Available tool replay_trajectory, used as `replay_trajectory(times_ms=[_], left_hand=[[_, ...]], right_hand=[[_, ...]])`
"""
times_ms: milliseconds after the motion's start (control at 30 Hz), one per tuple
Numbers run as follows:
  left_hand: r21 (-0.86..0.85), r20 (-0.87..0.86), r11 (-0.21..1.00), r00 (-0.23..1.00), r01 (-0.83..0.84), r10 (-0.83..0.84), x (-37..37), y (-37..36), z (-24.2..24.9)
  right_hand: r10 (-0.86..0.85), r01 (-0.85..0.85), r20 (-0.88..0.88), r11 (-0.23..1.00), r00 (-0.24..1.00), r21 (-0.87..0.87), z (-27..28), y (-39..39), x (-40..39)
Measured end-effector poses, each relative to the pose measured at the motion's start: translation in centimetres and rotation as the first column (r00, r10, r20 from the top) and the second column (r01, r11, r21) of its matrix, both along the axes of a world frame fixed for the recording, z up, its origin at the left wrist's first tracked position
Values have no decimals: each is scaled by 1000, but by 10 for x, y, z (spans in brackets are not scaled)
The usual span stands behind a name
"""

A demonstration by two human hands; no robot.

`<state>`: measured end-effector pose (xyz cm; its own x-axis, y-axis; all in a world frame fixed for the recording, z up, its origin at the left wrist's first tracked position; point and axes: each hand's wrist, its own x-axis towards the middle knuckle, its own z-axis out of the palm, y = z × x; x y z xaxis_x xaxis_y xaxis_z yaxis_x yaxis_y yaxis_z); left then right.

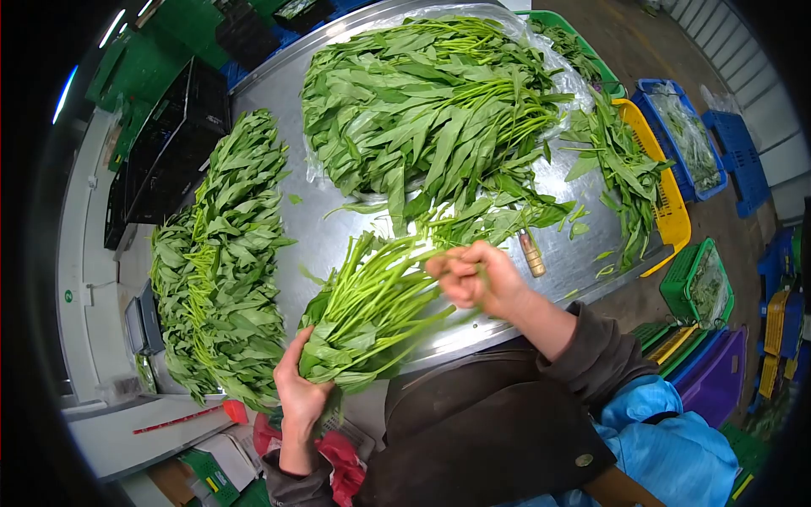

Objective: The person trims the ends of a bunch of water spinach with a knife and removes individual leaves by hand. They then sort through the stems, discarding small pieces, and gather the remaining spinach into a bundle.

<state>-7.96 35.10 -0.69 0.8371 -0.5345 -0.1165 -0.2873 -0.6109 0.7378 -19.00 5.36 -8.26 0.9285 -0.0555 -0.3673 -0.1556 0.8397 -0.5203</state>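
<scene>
My left hand (302,384) is wrapped round the leafy end of a bunch of water spinach (372,296), held tilted over the table's near edge with its pale stems fanned out to the upper right. At the stem ends my right hand (477,279) is closed, fingers pinched; a thin green strand seems to be between them, but blur hides what it is. Just right of that hand lies a short wooden handle (532,253), perhaps a knife's. Beyond both hands a large heap of water spinach (431,110) rests on clear plastic.
Stacked bunches (224,262) line the left side of the metal table (296,220). Loose greens (625,169) hang over its right edge beside a yellow crate (672,211). Blue crates (684,139) and a green crate (701,283) stand on the floor at right. Black crates (182,135) are at left.
</scene>
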Motion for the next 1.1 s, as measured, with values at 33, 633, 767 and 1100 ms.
replay_trajectory(times_ms=[33, 633, 767, 1100], left_hand=[[-1, -9, 999, 999, -37, 37, 0, 3, 4], [-171, 89, 933, 939, -315, 333, 45, 101, 81], [-176, 73, 939, 948, -294, 310, 56, 104, 72], [-207, -42, 971, 993, -118, 112, 85, 65, 42]], right_hand=[[-6, -17, 142, 986, 990, 165, -3, -16, -5], [572, 475, 143, -489, 808, -732, -129, 180, 80], [553, 378, -80, -660, 829, -649, -139, 145, 136], [287, 240, 82, -571, 954, -785, -144, 54, 116]])
